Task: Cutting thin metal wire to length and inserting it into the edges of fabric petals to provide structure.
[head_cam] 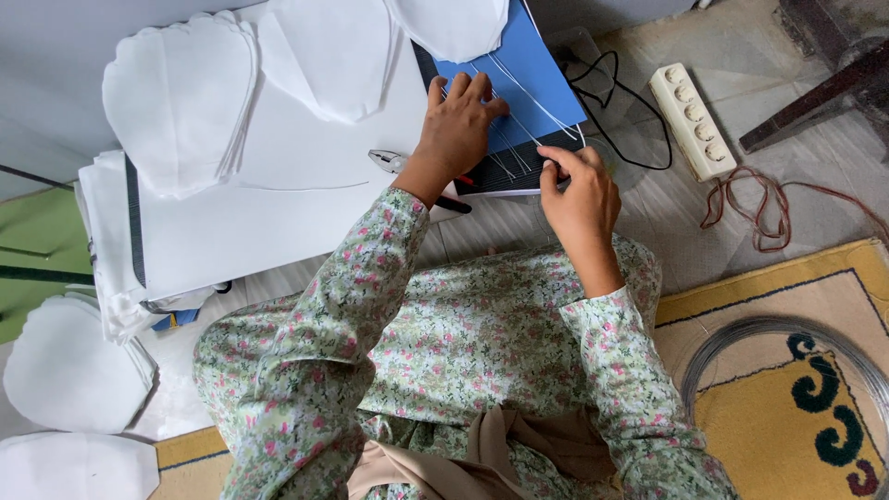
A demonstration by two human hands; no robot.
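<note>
Right now the left hand (460,125) lies flat, fingers spread, pressing down on a bunch of thin wires (519,116) laid across a blue sheet (537,79) and a dark cutting mat (505,171) on the floor. Meanwhile the right hand (579,190) pinches the near ends of those wires at the mat's edge, fingers closed on them. Pliers (387,160) sit just beside the left wrist. White petal-shaped cutouts (181,97) lie stacked to the left, a power strip (693,120) to the right.
</note>
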